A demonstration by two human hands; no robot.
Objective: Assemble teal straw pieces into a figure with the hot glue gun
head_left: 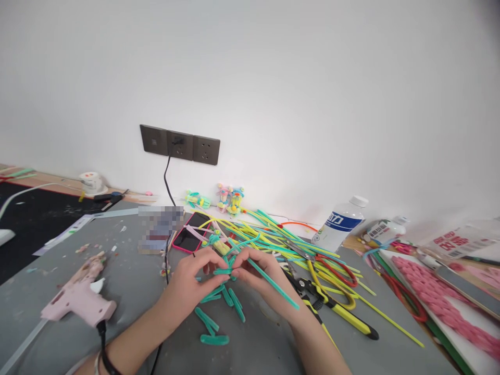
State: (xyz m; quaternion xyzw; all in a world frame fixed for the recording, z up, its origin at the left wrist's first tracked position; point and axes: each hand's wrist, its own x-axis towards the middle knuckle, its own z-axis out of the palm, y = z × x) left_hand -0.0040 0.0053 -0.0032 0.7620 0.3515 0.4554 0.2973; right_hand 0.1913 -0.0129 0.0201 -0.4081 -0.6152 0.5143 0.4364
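My left hand [194,277] and my right hand [262,277] meet over the grey mat, thumbs and fingers pinched together. Between them is a teal pipe cleaner [275,286], whose long straight end slants down across my right hand. The fingertips partly hide how the held part is bent. Several short, folded teal pipe cleaner pieces [214,339] lie on the mat just below. Close behind my fingers sits a partly made pipe cleaner figure [220,246] in teal, yellow and pale pink.
A pink glue gun [78,299] lies at left, its black cord running off below. Behind are a phone [191,233] and small pipe cleaner figures [230,199]. To the right are loose pipe cleaners [269,234], yellow-handled pliers [347,315], red-handled scissors [336,271] and a bottle [339,224].
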